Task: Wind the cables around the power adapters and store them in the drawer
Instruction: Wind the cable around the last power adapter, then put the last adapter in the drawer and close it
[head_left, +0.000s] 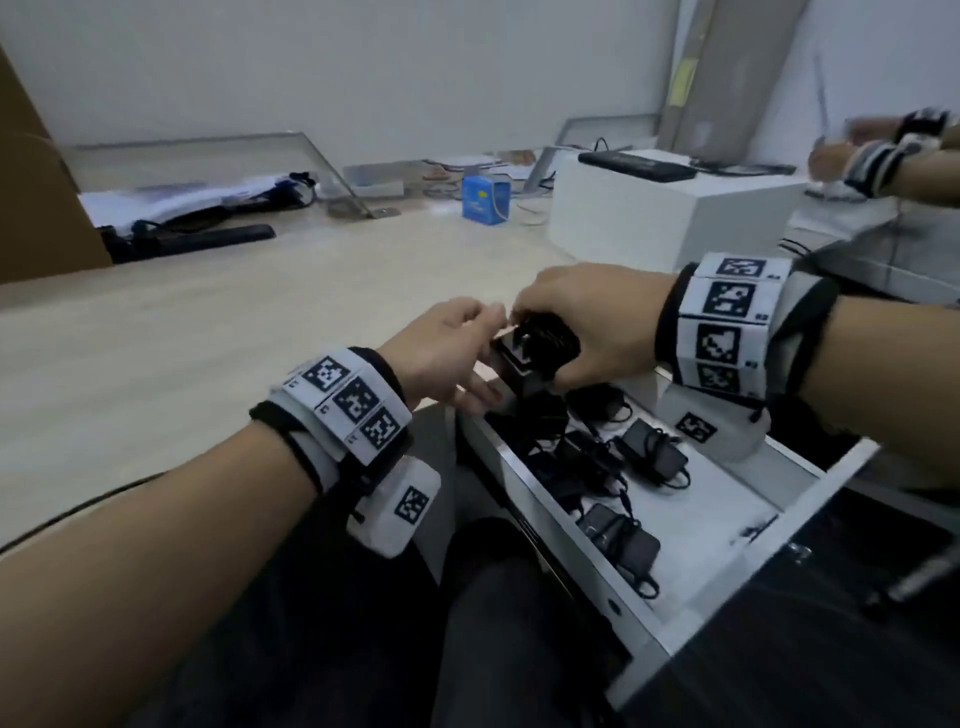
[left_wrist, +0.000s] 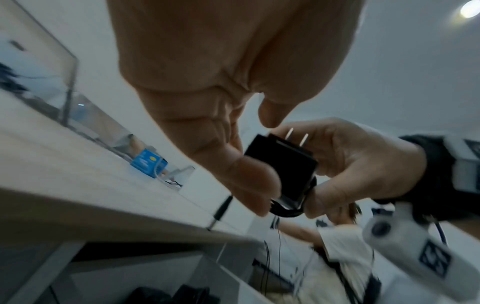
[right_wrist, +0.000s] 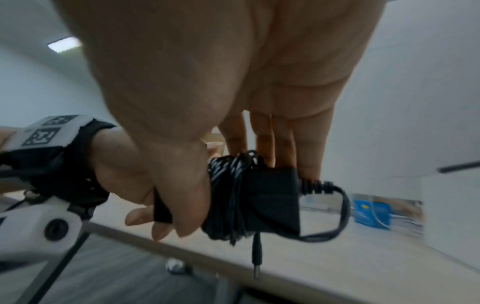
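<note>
A black power adapter (head_left: 535, 353) with its cable wound round the body is held in the air over the far end of the open white drawer (head_left: 727, 525). My left hand (head_left: 467, 353) pinches its plug end with thumb and fingers; the two metal prongs (left_wrist: 296, 137) stick out. My right hand (head_left: 592, 327) grips the wound body from above, thumb on one side and fingers on the other. In the right wrist view the cable coil (right_wrist: 231, 197) is tight, and the barrel plug (right_wrist: 256, 257) dangles below. Several wound adapters (head_left: 654, 452) lie in the drawer.
The light wooden desk (head_left: 208, 338) stretches left of the drawer. A blue box (head_left: 485, 200) and a white box (head_left: 649, 218) stand at the back. A black bar (head_left: 208, 239) lies far left. Another person's hands (head_left: 883, 156) work at the upper right.
</note>
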